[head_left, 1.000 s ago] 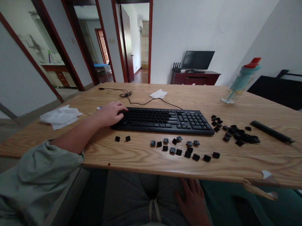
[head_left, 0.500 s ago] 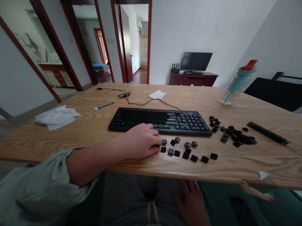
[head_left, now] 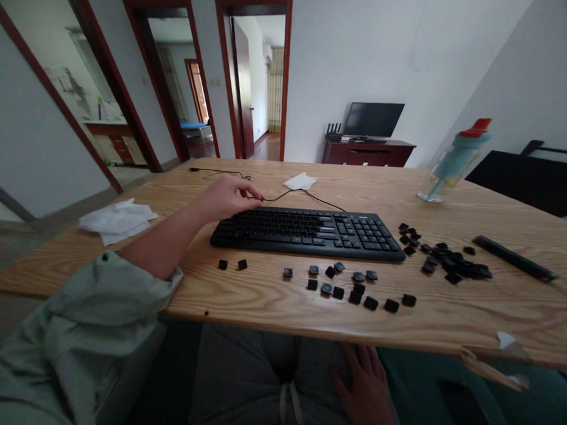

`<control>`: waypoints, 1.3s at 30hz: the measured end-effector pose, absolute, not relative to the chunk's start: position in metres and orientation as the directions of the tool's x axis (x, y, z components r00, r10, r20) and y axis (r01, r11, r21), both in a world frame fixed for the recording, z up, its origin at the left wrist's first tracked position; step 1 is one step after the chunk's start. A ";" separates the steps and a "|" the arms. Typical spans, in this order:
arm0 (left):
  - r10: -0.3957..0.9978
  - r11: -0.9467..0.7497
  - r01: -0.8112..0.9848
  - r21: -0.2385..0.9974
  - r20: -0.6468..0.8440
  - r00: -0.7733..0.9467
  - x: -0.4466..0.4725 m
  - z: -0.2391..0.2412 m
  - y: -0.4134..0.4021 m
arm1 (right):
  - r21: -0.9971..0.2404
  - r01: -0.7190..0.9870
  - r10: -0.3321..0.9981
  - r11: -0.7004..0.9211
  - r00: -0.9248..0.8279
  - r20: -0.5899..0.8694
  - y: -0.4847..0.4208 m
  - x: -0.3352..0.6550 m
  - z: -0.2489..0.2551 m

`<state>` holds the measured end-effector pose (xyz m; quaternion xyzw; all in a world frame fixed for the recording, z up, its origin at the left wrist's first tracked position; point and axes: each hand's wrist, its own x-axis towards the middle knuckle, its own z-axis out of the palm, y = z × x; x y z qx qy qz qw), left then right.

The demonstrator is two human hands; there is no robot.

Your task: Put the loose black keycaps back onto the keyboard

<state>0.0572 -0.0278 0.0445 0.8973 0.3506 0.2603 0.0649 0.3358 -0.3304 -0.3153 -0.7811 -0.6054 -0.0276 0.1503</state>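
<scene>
My left hand [head_left: 230, 196] hovers at the upper left edge of the black keyboard [head_left: 308, 241], thumb and fingertips drawn together. Whatever may be between those fingertips is too small or hidden to make out. On the table in front of the keyboard lie several loose black keycaps [head_left: 327, 289], some face up and some turned over. A larger heap of keycaps [head_left: 455, 261] is to the right of the keyboard. My right hand [head_left: 365, 385] rests on my thigh below the table edge, fingers stretched out and holding nothing.
White tissues [head_left: 116, 221] lie at the left, another tissue [head_left: 300, 181] behind the keyboard. The keyboard's cable [head_left: 321, 201] runs across the back. A dark bar-shaped object [head_left: 514, 257] lies at the right, and a clear bottle with a red lid [head_left: 450, 160] stands behind it.
My left hand has moved up and left, from the keycaps before the keyboard to its far left edge. Keycaps on the left are uncovered now. My right hand stays on my thigh.
</scene>
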 end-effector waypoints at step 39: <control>0.583 -0.808 0.584 0.078 0.250 0.773 0.018 0.004 0.024 | -0.251 0.947 0.931 -0.199 0.263 0.255 -0.332 0.335 -0.315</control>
